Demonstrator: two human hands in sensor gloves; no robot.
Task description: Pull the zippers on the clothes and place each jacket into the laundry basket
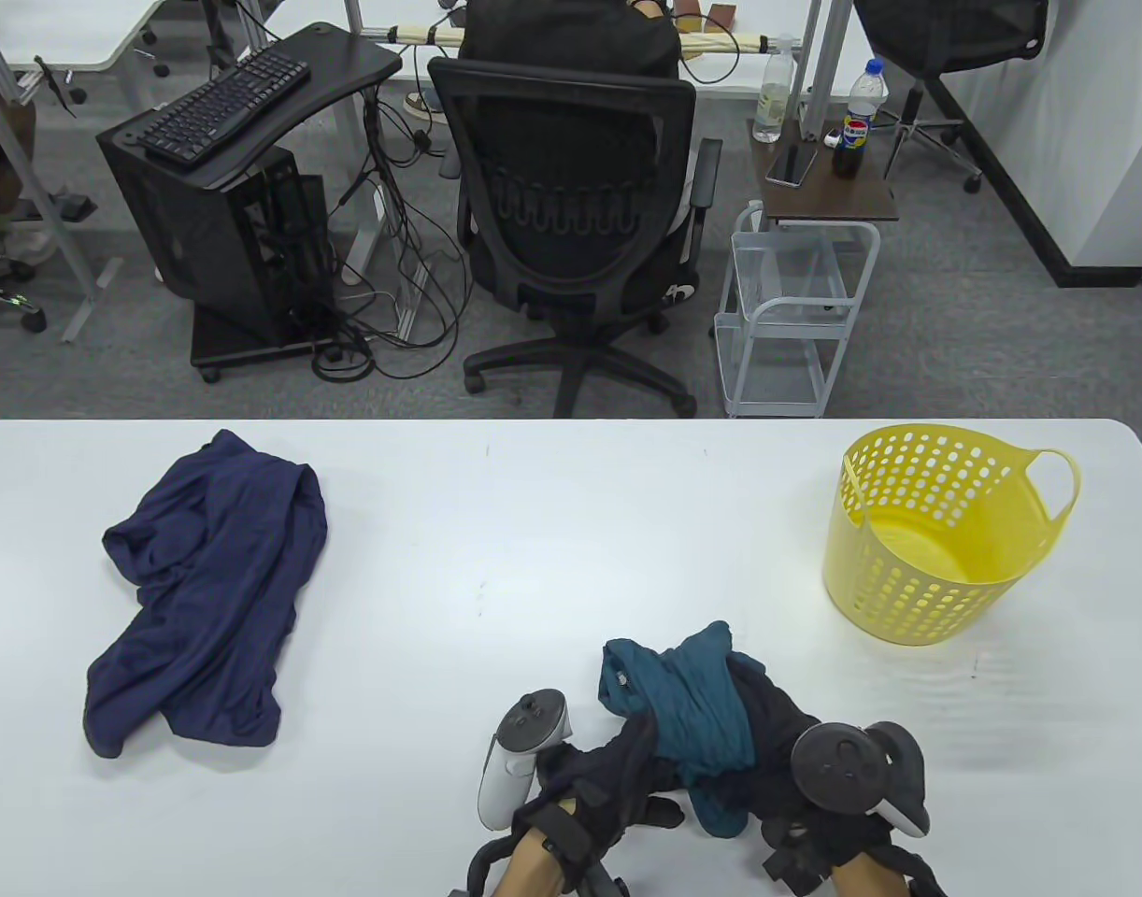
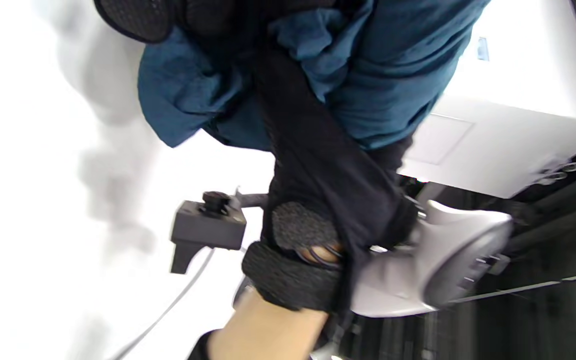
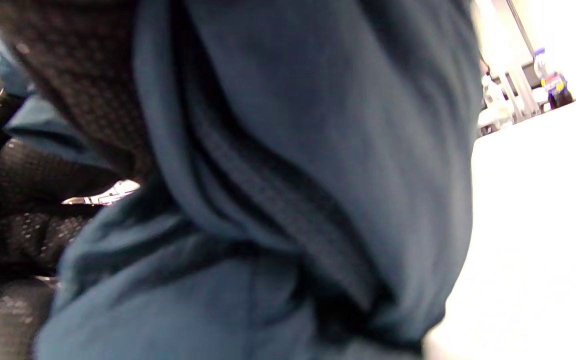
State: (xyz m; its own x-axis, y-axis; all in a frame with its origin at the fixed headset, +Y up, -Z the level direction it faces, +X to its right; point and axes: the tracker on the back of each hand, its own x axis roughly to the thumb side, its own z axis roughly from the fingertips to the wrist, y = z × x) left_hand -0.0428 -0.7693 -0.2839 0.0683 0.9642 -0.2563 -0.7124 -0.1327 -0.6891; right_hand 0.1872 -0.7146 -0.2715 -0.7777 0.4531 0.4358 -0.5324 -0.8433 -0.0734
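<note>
A bunched teal-and-black jacket (image 1: pixel 697 719) lies at the near edge of the white counter (image 1: pixel 534 561), right of the middle. Both gloved hands are buried in it. The left hand (image 1: pixel 571 804) comes in at the near edge with dark cloth draped over its fingers, and its white tracker (image 1: pixel 520 757) stands up just beside the jacket; the fingers are curled into the dark fabric, so this grip holds the jacket. The right hand (image 1: pixel 842 813), with a black tracker (image 1: pixel 851 761) on its back, sits against the jacket's right side; its wrist view is filled by blurred teal fabric (image 3: pixel 293 175) pressed close to the glove mesh, so I cannot tell whether that grip is closed on the cloth.

A second jacket, navy (image 1: pixel 206 598), lies crumpled near the counter's left edge, well apart from the hands. The yellow perforated laundry basket (image 1: pixel 945 533) stands upright near the far right corner, with nothing visible inside it.
</note>
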